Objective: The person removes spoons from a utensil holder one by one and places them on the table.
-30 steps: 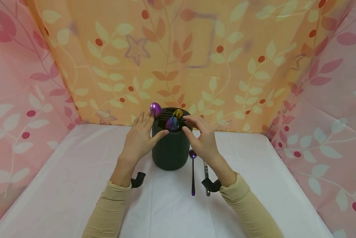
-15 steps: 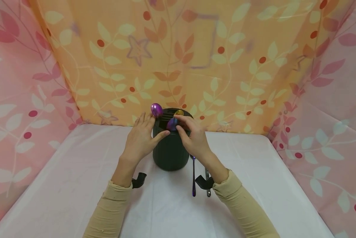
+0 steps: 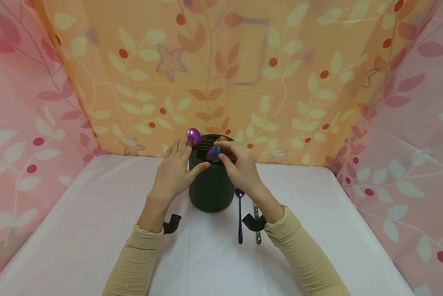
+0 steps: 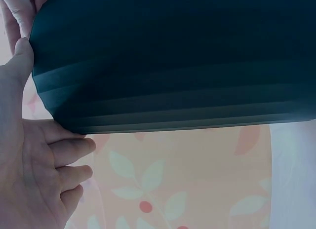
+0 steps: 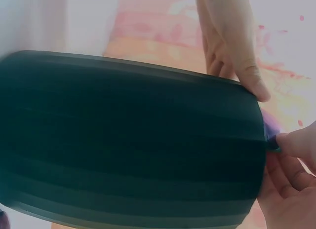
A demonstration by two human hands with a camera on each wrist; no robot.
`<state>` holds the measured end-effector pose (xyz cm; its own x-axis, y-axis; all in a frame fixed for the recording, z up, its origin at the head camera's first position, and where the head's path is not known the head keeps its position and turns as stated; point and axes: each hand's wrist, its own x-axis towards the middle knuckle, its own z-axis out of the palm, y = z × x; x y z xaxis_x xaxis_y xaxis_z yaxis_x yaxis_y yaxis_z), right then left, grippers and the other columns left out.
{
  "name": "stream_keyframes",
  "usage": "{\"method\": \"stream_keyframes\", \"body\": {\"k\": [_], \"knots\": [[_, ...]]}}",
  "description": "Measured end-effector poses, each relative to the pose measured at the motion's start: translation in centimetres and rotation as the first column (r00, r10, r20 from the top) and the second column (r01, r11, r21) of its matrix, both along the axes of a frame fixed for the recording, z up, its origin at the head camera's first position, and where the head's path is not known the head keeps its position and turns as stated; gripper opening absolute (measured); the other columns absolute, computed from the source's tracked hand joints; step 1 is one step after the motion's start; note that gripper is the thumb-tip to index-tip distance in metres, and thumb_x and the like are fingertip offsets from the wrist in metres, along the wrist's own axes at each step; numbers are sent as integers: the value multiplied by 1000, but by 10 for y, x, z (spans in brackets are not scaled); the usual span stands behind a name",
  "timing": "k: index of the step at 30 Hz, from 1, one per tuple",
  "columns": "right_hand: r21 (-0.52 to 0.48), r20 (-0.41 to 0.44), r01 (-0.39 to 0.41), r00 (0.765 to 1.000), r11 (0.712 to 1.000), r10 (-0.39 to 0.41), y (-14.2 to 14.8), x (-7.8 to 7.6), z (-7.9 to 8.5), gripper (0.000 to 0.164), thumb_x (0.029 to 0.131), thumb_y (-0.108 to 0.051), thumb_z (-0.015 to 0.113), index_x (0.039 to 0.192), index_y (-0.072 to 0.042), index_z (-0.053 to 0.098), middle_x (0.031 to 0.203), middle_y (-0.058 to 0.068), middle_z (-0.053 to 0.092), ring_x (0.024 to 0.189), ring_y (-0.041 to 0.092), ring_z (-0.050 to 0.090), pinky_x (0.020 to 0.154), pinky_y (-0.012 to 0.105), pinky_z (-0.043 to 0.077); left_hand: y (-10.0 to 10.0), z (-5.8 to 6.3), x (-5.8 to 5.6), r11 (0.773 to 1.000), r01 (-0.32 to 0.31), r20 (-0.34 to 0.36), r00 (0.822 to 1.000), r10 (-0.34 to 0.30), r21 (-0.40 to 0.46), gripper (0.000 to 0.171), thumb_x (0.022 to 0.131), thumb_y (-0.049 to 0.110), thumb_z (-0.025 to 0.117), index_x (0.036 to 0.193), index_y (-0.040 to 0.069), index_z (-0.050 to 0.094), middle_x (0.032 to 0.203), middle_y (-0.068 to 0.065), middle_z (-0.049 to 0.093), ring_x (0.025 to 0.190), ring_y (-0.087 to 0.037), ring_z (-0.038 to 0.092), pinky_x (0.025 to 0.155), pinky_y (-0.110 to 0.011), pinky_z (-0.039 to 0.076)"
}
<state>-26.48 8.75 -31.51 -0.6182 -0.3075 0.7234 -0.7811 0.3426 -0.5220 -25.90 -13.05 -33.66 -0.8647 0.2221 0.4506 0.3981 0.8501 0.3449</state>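
A dark green, ribbed utensil holder stands upright on the table. My left hand rests against its left side, fingers fairly straight and thumb laid at the front rim. Between thumb and fingers, my right hand pinches the bowl of a blue-purple spoon whose handle is hidden down in the holder. In the right wrist view, the right thumb meets that spoon just above the rim. A shiny purple spoon sticks up at the back left of the holder, and a gold spoon shows behind the right fingers.
Right of the holder, a dark purple spoon lies on the white tabletop. Beside it is a utensil with a patterned handle, partly covered by the right wrist's black camera mount. Patterned cloth walls enclose the table.
My right hand has moved left, from the holder's right rim to the blue-purple spoon, and has taken hold of it. The spoon's bowl has turned slightly. The left hand has stayed put.
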Motion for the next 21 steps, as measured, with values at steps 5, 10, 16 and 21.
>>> {"method": "stream_keyframes", "body": {"k": [5,10,16,21], "knots": [[-45,36,-13,999,999,14,2,2,8,30,98,5,68,127,0,70,117,13,73,100,24,69,83,34,60,0,0,0,1000,-4,7,1000,4,3,100,96,74,51,162,1,32,168,-21,28,158,-42,17,128,-54,16],[-99,87,-25,996,995,33,4,6,16,29,98,4,69,127,0,70,115,13,73,96,22,67,77,23,57,1,0,0,1000,-11,21,1000,11,1,100,97,73,51,162,1,31,168,-20,27,158,-41,16,129,-53,14],[-162,126,-45,990,986,66,7,13,27,30,97,6,68,127,1,69,124,14,71,94,25,67,74,30,62,1,1,0,1000,-18,35,999,18,-4,100,97,74,50,163,1,29,169,-19,24,159,-40,14,129,-54,14],[-193,120,-50,990,980,74,10,18,35,29,97,8,67,126,4,69,125,17,70,94,30,69,76,34,64,1,0,0,1000,-18,37,999,18,-3,101,96,75,49,163,2,30,170,-18,24,159,-40,14,129,-54,14]]}}
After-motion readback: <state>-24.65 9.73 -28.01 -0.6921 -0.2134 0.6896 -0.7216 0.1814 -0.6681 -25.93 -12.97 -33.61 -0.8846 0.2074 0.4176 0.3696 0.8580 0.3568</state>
